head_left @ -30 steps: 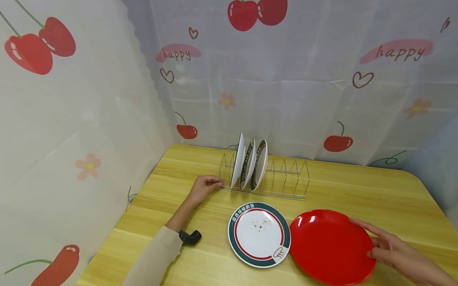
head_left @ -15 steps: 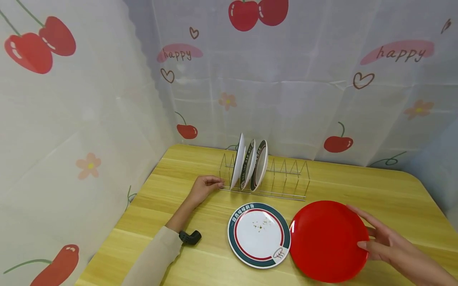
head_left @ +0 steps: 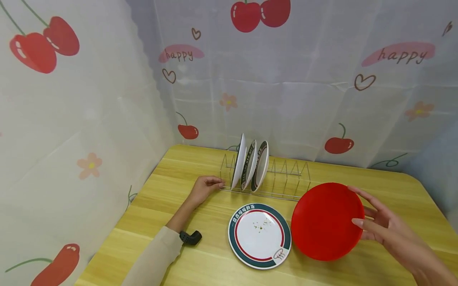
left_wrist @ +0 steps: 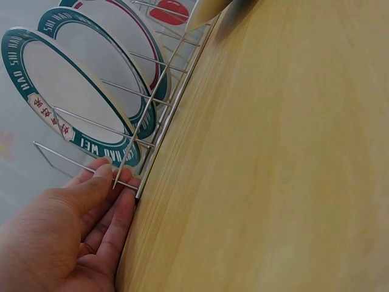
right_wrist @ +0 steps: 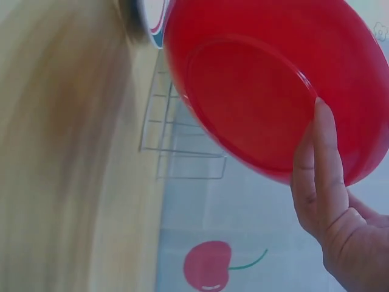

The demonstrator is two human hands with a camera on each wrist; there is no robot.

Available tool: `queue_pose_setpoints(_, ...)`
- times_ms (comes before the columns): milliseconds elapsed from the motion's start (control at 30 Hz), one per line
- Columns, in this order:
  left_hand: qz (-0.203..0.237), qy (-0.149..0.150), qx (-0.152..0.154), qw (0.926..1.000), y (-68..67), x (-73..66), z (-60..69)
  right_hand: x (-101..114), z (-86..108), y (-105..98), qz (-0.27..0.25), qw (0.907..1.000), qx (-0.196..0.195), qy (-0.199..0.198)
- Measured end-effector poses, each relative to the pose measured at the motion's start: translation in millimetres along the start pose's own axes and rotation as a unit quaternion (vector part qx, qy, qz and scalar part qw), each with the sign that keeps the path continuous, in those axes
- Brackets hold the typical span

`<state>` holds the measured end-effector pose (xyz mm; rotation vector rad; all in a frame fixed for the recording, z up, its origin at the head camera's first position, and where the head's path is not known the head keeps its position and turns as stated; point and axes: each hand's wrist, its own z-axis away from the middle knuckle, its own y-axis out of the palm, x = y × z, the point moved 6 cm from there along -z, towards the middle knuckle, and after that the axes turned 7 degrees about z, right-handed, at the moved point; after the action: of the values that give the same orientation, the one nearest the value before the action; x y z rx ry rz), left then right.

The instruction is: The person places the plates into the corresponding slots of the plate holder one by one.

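Note:
My right hand (head_left: 384, 224) grips a red plate (head_left: 327, 222) by its right edge, thumb on the face and fingers behind; the plate is tilted up off the table. In the right wrist view the red plate (right_wrist: 249, 103) shows its underside, with fingers pressed against it. My left hand (head_left: 205, 189) pinches the left end of a wire plate rack (head_left: 282, 196), seen close in the left wrist view with the hand (left_wrist: 85, 225) at the end wires. Three green-rimmed plates (head_left: 260, 167) stand upright in the rack's left slots.
A white plate (head_left: 259, 236) with a green rim lies flat on the wooden table (head_left: 200, 262), in front of the rack and left of the red plate. Behind the table hangs a cherry-printed sheet (head_left: 282, 103). A black band (head_left: 191, 238) sits at the left wrist.
My right hand has raised the red plate, tilting it up and moving it slightly left and toward the rack. The left hand has stayed on the rack's end.

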<state>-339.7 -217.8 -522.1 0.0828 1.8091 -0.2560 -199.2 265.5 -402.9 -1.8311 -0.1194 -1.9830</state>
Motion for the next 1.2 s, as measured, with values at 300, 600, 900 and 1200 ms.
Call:
queue_pose_setpoints(300,0.004,-0.007,-0.001,1.0000,-0.5,2.3,-1.4,33,-9.3,5,0.028,0.9971,-0.021,-0.067)
queue_pose_setpoints(600,0.010,-0.012,0.000,0.9999,0.2,2.2,-0.7,63,-22.6,13,0.075,0.9911,-0.050,-0.098)
queue_pose_setpoints(900,0.007,0.000,-0.001,1.0000,-0.4,2.2,-0.2,86,-46.8,25,0.089,0.9854,-0.060,-0.132)
queue_pose_setpoints(1200,0.004,-0.001,0.003,1.0000,-0.6,1.3,-0.7,99,-78.3,37,0.118,0.9772,-0.077,-0.159)
